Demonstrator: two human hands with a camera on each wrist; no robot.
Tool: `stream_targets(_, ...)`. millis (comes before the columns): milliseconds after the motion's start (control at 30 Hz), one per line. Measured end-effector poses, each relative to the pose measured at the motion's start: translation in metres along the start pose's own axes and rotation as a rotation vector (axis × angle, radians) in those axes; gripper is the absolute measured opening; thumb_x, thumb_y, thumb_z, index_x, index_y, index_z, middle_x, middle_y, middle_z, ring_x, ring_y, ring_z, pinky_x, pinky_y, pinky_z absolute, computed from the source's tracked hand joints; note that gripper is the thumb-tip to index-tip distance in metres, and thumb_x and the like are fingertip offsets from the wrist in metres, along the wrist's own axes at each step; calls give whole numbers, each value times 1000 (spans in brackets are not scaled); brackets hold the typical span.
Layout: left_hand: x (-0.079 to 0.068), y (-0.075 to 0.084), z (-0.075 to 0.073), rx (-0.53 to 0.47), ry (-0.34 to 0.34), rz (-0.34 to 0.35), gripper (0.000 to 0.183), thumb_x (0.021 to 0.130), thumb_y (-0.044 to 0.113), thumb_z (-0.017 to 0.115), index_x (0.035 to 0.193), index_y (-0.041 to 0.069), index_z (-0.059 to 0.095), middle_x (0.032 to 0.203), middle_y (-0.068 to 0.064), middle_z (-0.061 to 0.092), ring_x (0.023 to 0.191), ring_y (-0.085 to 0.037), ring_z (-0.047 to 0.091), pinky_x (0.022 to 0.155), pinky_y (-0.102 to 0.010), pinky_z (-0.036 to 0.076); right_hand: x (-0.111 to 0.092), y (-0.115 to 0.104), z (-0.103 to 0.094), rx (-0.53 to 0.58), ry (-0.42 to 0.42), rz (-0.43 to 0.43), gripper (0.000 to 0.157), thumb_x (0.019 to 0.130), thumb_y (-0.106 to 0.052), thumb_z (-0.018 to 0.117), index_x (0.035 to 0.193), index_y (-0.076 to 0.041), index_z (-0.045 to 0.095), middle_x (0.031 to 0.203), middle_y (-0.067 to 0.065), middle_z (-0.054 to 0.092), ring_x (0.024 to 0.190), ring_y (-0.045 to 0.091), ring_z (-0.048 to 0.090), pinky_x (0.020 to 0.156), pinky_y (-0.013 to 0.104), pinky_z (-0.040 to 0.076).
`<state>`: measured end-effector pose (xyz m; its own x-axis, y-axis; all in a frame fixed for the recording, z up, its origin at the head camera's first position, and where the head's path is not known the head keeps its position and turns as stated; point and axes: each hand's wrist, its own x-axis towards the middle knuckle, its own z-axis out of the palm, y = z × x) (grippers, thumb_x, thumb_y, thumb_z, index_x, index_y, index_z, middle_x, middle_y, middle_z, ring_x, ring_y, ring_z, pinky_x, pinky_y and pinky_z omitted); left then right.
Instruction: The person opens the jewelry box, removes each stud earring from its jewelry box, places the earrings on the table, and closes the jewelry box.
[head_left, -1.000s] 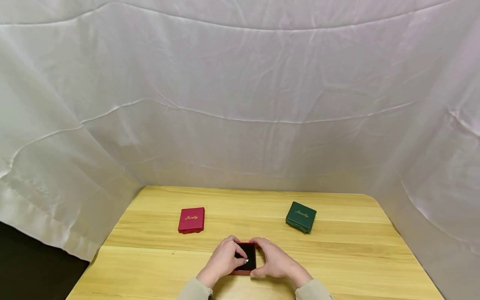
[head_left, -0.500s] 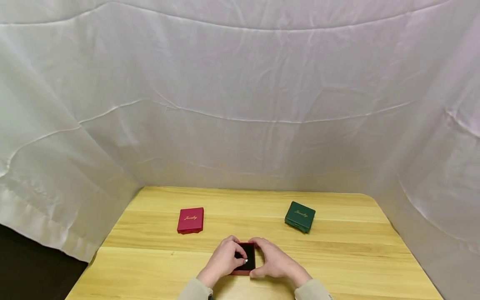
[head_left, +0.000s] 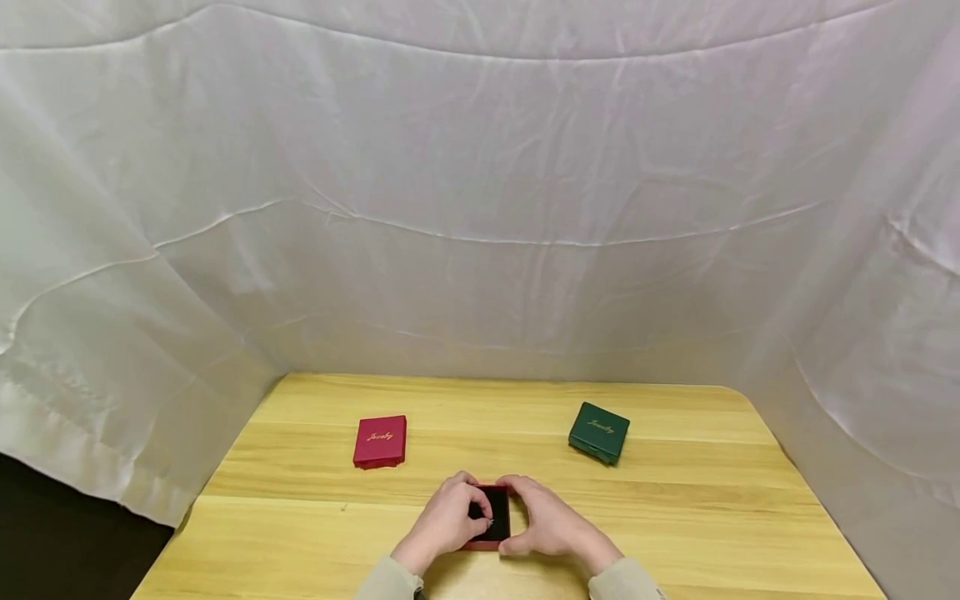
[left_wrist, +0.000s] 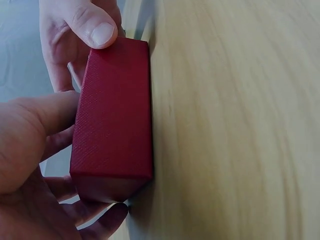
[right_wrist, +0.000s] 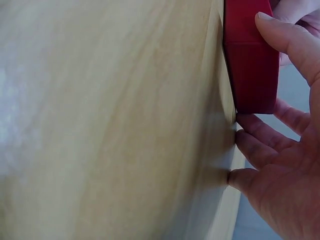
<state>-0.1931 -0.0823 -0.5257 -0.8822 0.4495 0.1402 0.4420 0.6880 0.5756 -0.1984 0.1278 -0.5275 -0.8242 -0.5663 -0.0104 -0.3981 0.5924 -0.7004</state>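
A red box (head_left: 484,546) with a black lining lies in front of me at the table's near side. Over its left part, my left hand (head_left: 447,517) reaches in with thumb and index finger, pinching a small shiny silver piece of jewelry (head_left: 491,522) against the black lining; its exact kind is too small to tell. From the right, my right hand (head_left: 547,521) grips the box, thumb on the front wall and fingers at the back. The left wrist view shows the box's red front wall (left_wrist: 114,110), with the other left fingers around its left end.
A closed crimson box (head_left: 380,442) with gold lettering lies farther back on the left. A dark green box (head_left: 599,433) with similar lettering sits back right, slightly turned. Pale cloth (head_left: 480,292) hangs around the wooden table (head_left: 697,492).
The left thumb and index finger have shifted very slightly at the silver piece, which shows less brightly now. The right hand keeps its place on the box.
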Motion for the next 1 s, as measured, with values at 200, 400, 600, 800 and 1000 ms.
stream_targets(200, -1, -1, -4, -31, -17, 6, 15, 73, 12, 79, 70, 23, 70, 101, 1, 58, 96, -22, 54, 84, -40, 48, 2, 0, 0, -3, 1, -20, 84, 69, -35, 88, 138, -7, 48, 134, 5, 54, 123, 23, 49, 104, 45, 40)
stream_targets(400, -1, 0, -5, -32, -37, -7, 14, 75, 15, 82, 74, 22, 71, 103, 1, 58, 98, -22, 54, 86, -41, 48, 2, 0, -1, 0, 6, -41, 80, 69, -33, 87, 136, -10, 50, 132, 3, 54, 121, 21, 50, 104, 44, 41)
stream_targets(600, -2, -1, -5, -37, -40, 8, 11, 76, 13, 82, 74, 21, 75, 104, -2, 60, 100, -21, 53, 88, -40, 47, 1, -1, -1, -2, 4, -29, 82, 69, -35, 88, 136, -9, 49, 133, 5, 54, 121, 22, 50, 103, 46, 41)
stream_targets(800, -4, -4, -9, -101, -67, 33, 16, 78, 12, 81, 70, 22, 71, 105, -3, 60, 99, -18, 53, 88, -38, 48, 0, 1, 1, -5, 0, -11, 82, 69, -34, 88, 137, -10, 49, 134, 4, 53, 123, 22, 49, 104, 46, 40)
stream_targets(1000, -6, -11, -18, -176, -119, 45, 16, 81, 12, 80, 73, 22, 70, 115, -6, 60, 104, -19, 55, 92, -38, 48, -1, 2, 1, 3, -1, 7, 84, 69, -35, 88, 138, -10, 48, 134, 3, 53, 123, 22, 48, 104, 48, 40)
